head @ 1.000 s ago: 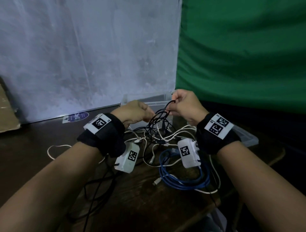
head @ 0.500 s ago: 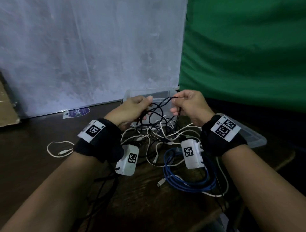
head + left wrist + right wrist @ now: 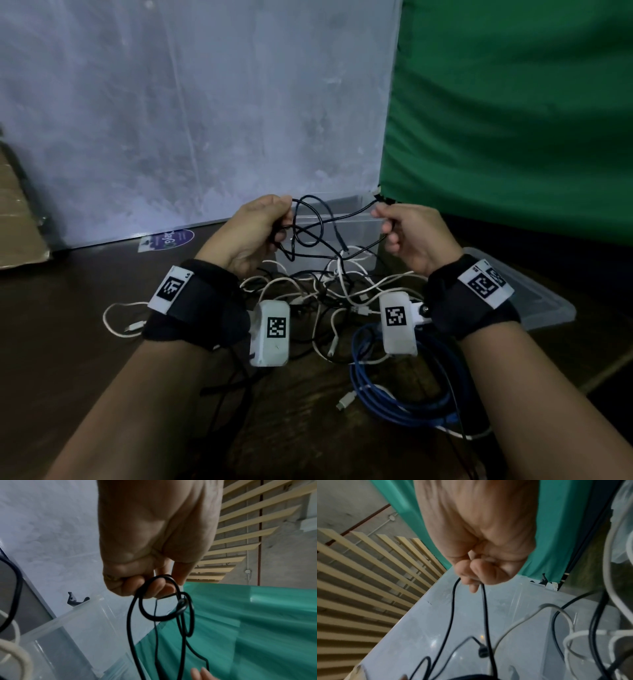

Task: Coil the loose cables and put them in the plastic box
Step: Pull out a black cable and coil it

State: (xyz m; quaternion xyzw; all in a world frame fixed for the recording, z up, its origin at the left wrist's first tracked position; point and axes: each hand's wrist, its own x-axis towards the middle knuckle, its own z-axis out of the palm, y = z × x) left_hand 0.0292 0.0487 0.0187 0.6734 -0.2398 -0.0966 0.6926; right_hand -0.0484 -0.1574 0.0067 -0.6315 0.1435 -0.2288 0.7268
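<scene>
A thin black cable [image 3: 318, 226] hangs in loose loops between my two hands, above the clear plastic box [image 3: 356, 219]. My left hand [image 3: 263, 226] grips several loops of the black cable [image 3: 154, 609] in curled fingers. To the right, my right hand [image 3: 400, 229] pinches the black cable [image 3: 484, 609] between thumb and fingers. Below them a tangle of white cables [image 3: 308, 294] and black ones lies on the dark table. A coiled blue cable [image 3: 387, 394] sits near my right forearm.
The box's clear lid [image 3: 534, 301] lies flat to the right of the box. A white wall stands behind, with a green cloth [image 3: 513, 120] at the right. A loose white cable [image 3: 116, 318] loops at the left. Cardboard [image 3: 17, 222] sits at far left.
Both hands have risen and drawn apart, lifting the black cable out of the tangle and spreading its loops in front of the box.
</scene>
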